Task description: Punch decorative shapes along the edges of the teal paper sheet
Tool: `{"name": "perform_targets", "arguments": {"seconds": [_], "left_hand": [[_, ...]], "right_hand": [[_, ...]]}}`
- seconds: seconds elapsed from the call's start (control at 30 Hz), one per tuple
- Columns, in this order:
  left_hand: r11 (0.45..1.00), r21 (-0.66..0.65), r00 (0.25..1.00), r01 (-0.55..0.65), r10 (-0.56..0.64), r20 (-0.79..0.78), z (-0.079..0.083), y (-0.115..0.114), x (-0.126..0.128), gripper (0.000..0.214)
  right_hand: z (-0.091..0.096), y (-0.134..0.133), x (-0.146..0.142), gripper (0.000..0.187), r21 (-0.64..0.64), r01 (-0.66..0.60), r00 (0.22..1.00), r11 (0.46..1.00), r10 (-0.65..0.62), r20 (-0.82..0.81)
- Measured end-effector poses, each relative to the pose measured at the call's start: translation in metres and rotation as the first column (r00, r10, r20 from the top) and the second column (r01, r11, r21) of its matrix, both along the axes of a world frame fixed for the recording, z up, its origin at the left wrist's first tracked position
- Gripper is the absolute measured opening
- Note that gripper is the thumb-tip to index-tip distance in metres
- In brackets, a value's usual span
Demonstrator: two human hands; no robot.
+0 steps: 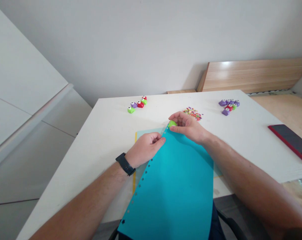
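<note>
Coloured punches (138, 104), purple punches (229, 106), confetti pile (193, 113), red-edged phone (291, 141)

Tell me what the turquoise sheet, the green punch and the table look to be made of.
Turquoise sheet: likely card or craft foam, matt; it curves smoothly without creasing and holds clean star cut-outs along one edge. Green punch, in the right hand: probably moulded plastic, slightly shiny. Table: white, matt, perhaps laminate; core hidden.

The paper (176, 186) is turquoise with a row of star-shaped holes along its left edge. The punch (172, 123) at its far corner is lime green. The tabletop (103, 133) is white.
</note>
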State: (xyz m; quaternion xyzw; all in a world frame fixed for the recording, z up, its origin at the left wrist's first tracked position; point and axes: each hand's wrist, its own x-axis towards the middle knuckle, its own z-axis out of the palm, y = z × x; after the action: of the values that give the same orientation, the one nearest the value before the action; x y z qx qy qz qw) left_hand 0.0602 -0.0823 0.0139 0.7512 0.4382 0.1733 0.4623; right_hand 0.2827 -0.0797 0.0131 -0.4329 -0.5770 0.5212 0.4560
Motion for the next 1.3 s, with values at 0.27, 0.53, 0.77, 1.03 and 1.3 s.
{"name": "perform_targets", "arguments": {"seconds": [0.27, 0.53, 0.77, 1.03, 1.3], "left_hand": [[1.0, -0.004, 1.0, 0.004, -0.004, -0.001, 0.0, 0.0003, -0.0001, 0.041], [1.0, -0.009, 1.0, 0.003, -0.003, 0.001, 0.0014, -0.0002, -0.0002, 0.041], [1.0, -0.016, 1.0, 0.011, -0.012, -0.02, 0.0006, -0.0001, 0.0003, 0.041], [1.0, -0.015, 1.0, 0.013, -0.013, -0.021, -0.0009, 0.0001, 0.0003, 0.041], [1.0, -0.023, 1.0, 0.017, -0.018, -0.019, -0.0008, 0.0003, 0.0002, 0.041]], "right_hand": [[-0.0001, 0.0012, -0.0005, 0.042, -0.033, 0.022, 0.999, 0.999, -0.024, -0.038], [0.0004, 0.0014, -0.0022, 0.045, -0.044, 0.038, 0.998, 0.998, -0.041, -0.056], [-0.0004, 0.0027, -0.005, 0.044, -0.017, 0.047, 0.996, 0.999, -0.048, -0.076], [0.0016, 0.0024, -0.0063, 0.049, -0.024, 0.05, 0.993, 0.998, -0.052, -0.102], [0.0007, 0.0037, -0.0066, 0.054, -0.045, 0.024, 0.987, 0.999, -0.031, -0.16]]}}
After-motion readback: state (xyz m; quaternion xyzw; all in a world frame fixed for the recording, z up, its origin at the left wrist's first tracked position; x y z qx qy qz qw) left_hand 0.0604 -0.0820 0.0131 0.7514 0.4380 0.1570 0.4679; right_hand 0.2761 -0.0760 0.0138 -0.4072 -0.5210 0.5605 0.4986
